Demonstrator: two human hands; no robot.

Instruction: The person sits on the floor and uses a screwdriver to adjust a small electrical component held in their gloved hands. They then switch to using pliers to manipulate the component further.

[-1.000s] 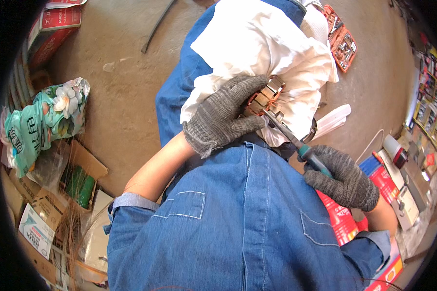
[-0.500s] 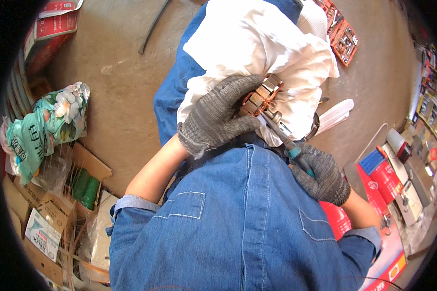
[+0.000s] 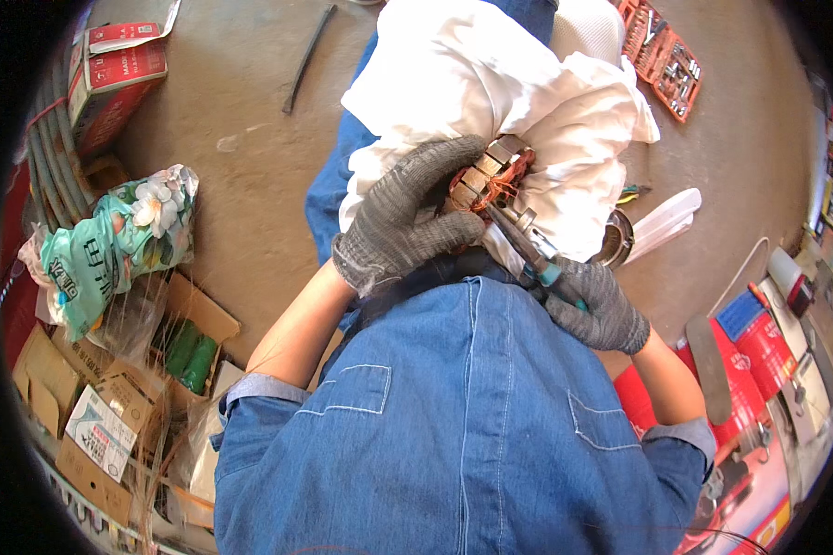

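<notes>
A motor stator (image 3: 492, 173) with metal segments and reddish copper windings sits above the white cloth (image 3: 444, 74) spread over my lap. My gloved left hand (image 3: 400, 211) holds it from the left, thumb below and fingers above. In my gloved right hand (image 3: 600, 305) are pliers (image 3: 548, 274) with teal and dark handles. Their long dark jaws point up and left, with the tips at the loose copper wires on the stator's lower side. Whether the tips grip a wire is too small to tell. A shiny metal part (image 3: 528, 220) lies beside the jaws.
To the right of the cloth are a dark metal ring (image 3: 617, 239) and a pale strip (image 3: 666, 225). An orange socket-tool case (image 3: 668, 69) lies open at the far right. Cardboard boxes (image 3: 111, 407) and a green printed bag (image 3: 111, 250) stand at left; a black hose (image 3: 309, 60) lies on the floor.
The view has shifted a little. My right hand and the pliers have moved slightly up and left, the tips staying by the stator. My left hand keeps its hold.
</notes>
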